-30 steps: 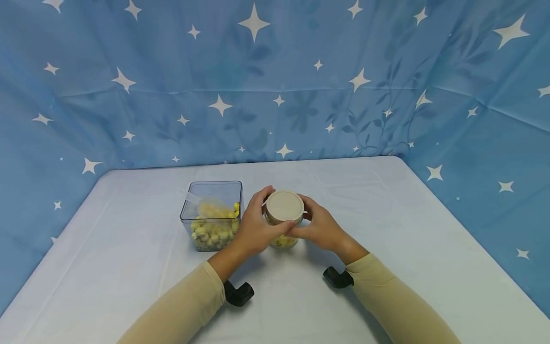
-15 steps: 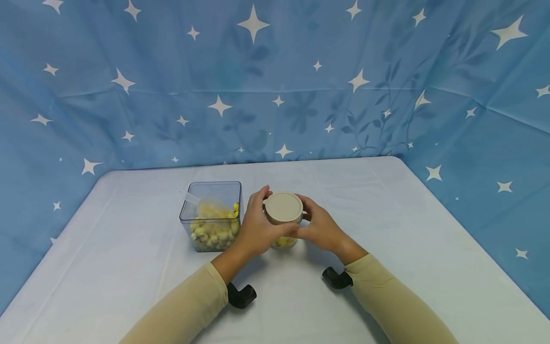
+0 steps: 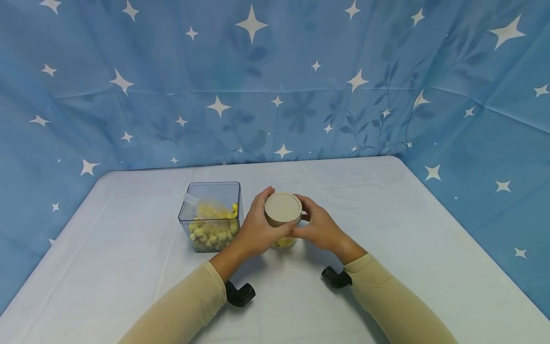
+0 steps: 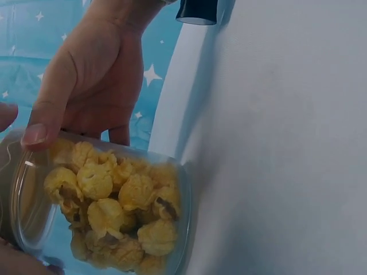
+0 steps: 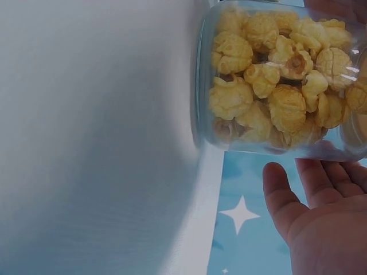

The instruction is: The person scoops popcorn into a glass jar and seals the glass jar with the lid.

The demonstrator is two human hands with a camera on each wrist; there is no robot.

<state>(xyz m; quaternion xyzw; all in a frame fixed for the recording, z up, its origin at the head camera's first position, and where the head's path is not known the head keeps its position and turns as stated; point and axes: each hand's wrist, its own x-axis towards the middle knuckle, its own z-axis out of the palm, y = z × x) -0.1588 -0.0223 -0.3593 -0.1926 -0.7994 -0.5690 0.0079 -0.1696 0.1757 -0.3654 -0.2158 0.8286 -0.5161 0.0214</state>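
Observation:
A clear jar (image 3: pixel 284 242) of yellow popcorn (image 4: pixel 106 215) stands upright on the white table, its round cream lid (image 3: pixel 283 208) on top. My left hand (image 3: pixel 259 229) holds the lid's left side, thumb across the front and fingers round the back. From the right, my right hand (image 3: pixel 321 230) grips the same lid, the two thumbs meeting in front. In the left wrist view the left thumb lies at the jar's upper rim. The right wrist view shows the jar wall (image 5: pixel 205 86) above the right fingers (image 5: pixel 281 192); the lid is mostly out of frame there.
Left of the jar stands a clear square container (image 3: pixel 209 188) partly filled with popcorn. A translucent scoop (image 3: pixel 192 198) lies in it, handle over the left rim. The white tabletop (image 3: pixel 386 229) reaches a blue starry curtain (image 3: pixel 275 95) behind and at the sides.
Small white tabs showed beside the lid a second ago; now the fingers cover that edge. The hands stay around the lid with only slight shifts of the fingers.

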